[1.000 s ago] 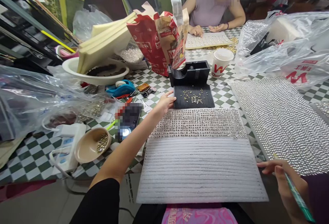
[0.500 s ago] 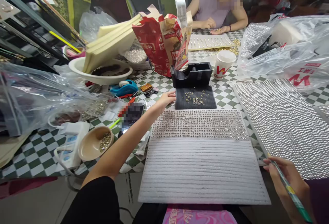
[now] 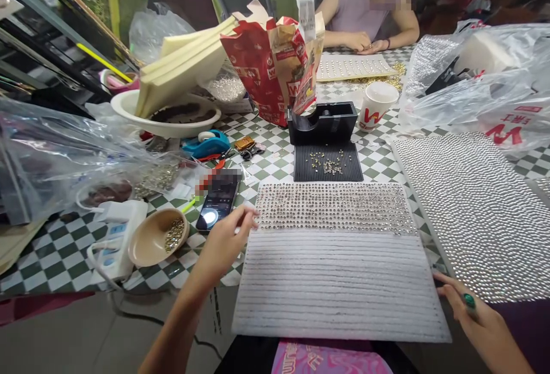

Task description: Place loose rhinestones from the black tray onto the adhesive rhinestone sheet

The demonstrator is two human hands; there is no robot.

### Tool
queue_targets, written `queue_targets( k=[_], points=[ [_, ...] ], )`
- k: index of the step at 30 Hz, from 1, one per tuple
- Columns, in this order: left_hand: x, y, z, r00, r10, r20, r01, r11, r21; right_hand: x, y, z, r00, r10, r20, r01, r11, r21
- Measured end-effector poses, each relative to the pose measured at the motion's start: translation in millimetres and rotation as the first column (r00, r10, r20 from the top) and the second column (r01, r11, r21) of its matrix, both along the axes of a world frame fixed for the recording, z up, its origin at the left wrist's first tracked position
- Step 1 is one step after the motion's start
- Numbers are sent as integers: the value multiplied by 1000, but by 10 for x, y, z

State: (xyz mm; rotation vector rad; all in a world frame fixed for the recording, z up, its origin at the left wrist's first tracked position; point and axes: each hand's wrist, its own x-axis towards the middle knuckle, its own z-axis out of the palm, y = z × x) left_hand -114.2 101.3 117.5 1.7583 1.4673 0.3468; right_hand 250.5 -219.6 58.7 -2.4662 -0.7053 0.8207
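A white foam sheet lies before me at the table's front edge. Rows of small rhinestones cover its far part; ruled lines run over the nearer part. My left hand is at the sheet's left edge, fingers loosely bent and apart, with nothing visible in them. Whether the fingertips touch the sheet I cannot tell. My right hand is at the sheet's right edge, closed round a pen-like stick whose green end shows between the fingers. Beyond the sheet, a ridged black tray bears loose rhinestones.
A black tape dispenser and paper cup stand behind the tray. At left are a phone, a tan bowl and a power strip. A stone-covered sheet lies right. Across the table sits another person.
My left hand has drawn back from the black tray's left side to the foam sheet's left edge. My right hand has turned, so the stick now shows only its green end.
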Motion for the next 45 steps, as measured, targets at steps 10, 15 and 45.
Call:
queue_targets(
  k=[10, 15, 45],
  points=[
    [-682, -882, -367, 977, 168, -129, -192, 960, -202, -78, 347, -59, 992, -122, -44, 128, 966, 224],
    [-538, -910, -471, 984, 177, -31, -179, 951, -251, -148, 462, 38, 940, -210, -270, 248, 962, 112],
    [-667, -922, -481, 968, 126, 216, -19, 899, -438, -94, 3984, 163, 443, 571, 691, -849, 516, 118]
  ],
)
